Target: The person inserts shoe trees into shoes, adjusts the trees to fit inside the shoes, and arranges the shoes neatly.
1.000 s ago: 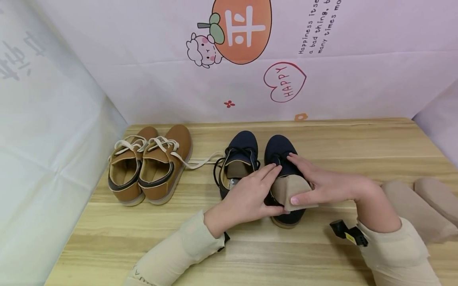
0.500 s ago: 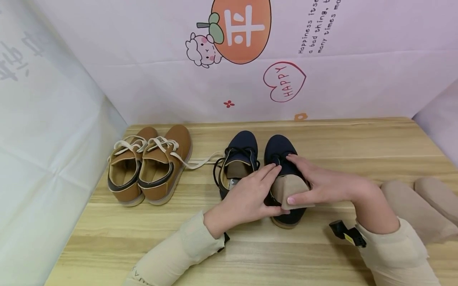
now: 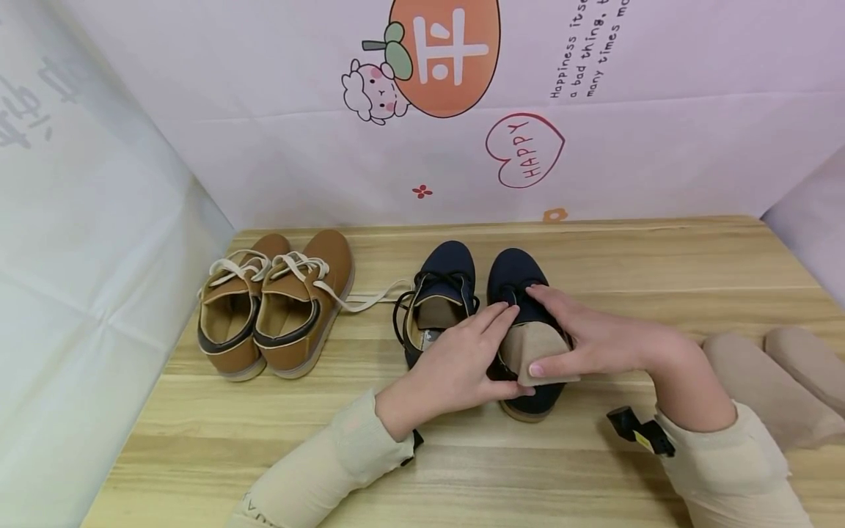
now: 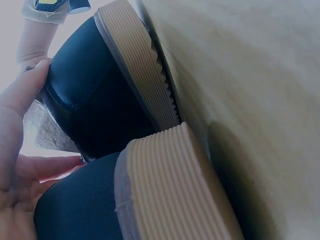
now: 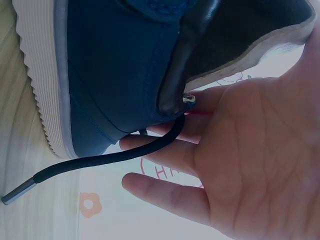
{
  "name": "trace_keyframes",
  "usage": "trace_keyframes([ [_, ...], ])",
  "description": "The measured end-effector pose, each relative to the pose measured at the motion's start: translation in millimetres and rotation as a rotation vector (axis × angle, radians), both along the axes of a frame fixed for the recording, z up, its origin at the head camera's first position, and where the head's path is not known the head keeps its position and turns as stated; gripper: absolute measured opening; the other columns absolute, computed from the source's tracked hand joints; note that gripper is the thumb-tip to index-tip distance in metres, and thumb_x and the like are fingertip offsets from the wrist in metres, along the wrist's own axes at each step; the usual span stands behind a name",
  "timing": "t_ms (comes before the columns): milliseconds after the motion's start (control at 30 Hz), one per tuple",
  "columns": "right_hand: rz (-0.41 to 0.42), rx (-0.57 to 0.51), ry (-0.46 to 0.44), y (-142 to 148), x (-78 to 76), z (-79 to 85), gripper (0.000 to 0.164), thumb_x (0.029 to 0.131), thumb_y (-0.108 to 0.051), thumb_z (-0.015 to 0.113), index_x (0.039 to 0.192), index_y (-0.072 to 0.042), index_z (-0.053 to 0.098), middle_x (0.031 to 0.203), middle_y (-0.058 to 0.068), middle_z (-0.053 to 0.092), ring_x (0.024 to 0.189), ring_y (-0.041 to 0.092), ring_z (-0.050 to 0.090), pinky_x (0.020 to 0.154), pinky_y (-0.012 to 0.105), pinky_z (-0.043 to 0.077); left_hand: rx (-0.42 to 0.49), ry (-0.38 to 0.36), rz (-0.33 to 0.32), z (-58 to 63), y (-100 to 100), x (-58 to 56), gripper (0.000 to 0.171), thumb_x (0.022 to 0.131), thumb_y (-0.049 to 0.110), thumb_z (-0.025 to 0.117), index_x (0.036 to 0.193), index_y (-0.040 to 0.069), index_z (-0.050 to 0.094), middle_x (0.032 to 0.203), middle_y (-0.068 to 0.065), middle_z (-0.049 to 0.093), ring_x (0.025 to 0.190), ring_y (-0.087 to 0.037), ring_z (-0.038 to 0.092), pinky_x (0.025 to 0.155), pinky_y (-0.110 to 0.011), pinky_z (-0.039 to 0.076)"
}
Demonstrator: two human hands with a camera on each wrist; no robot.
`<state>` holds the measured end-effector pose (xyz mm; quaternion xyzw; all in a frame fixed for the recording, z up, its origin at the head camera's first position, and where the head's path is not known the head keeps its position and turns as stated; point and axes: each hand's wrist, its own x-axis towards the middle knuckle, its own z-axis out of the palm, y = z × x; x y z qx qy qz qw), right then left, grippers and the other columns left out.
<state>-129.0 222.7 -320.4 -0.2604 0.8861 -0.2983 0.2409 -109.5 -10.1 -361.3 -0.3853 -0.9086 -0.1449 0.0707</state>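
A pair of navy lace-up shoes stands side by side on the wooden table. My left hand [image 3: 455, 367] reaches across the left navy shoe [image 3: 449, 260] and grips the right navy shoe [image 3: 518, 275], thumb near its heel. From the shoe's opening sticks a bent beige piece, looking like an insole [image 3: 538, 352]. My right hand [image 3: 607, 341] pinches it under the thumb, its fingers along the shoe's right side. A loose black lace [image 5: 100, 160] crosses those fingers in the right wrist view. The insole's front end is hidden inside the shoe.
Brown shoes [image 3: 306, 345] with untied cream laces stand at the left, one lace trailing toward the navy pair. Two beige insole-like pieces [image 3: 759, 389] lie at the right edge. A printed white cloth [image 3: 297, 161] hangs behind the table [image 3: 660, 264].
The beige insole's upper end has shifted slightly left and down, together with my right thumb. My left hand and both pairs of shoes stay put.
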Motion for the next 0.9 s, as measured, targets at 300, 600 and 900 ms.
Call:
trace_keyframes([
  [300, 0.007, 0.028, 0.008, 0.7, -0.9, -1.0, 0.112, 0.085, -0.052, 0.073, 0.159, -0.002, 0.005, 0.163, 0.026, 0.009, 0.148, 0.05, 0.016, 0.112, 0.07, 0.024, -0.002, 0.009, 0.004, -0.2, 0.3, 0.3, 0.102, 0.079, 0.07, 0.069, 0.15, 0.004, 0.04, 0.149, -0.012, 0.048, 0.131, -0.023, 0.056, 0.107, -0.029, 0.047],
  [600, 0.006, 0.025, 0.016, -0.1, -1.8, -1.9, 0.111, 0.084, -0.051, 0.074, 0.158, -0.002, 0.007, 0.162, 0.026, 0.013, 0.147, 0.049, 0.021, 0.111, 0.069, 0.027, -0.018, -0.014, 0.02, 0.6, 0.3, 1.0, 0.101, 0.08, 0.069, 0.068, 0.151, 0.004, 0.039, 0.15, -0.012, 0.047, 0.131, -0.023, 0.056, 0.107, -0.029, 0.047],
  [900, -0.014, 0.025, 0.046, -2.8, -2.1, -3.2, 0.11, 0.083, -0.054, 0.074, 0.157, -0.002, 0.012, 0.159, 0.026, 0.019, 0.146, 0.048, 0.024, 0.111, 0.069, 0.027, -0.013, -0.008, 0.012, 0.7, 0.2, 1.1, 0.1, 0.081, 0.069, 0.067, 0.151, 0.004, 0.039, 0.149, -0.012, 0.047, 0.129, -0.023, 0.057, 0.106, -0.028, 0.047],
])
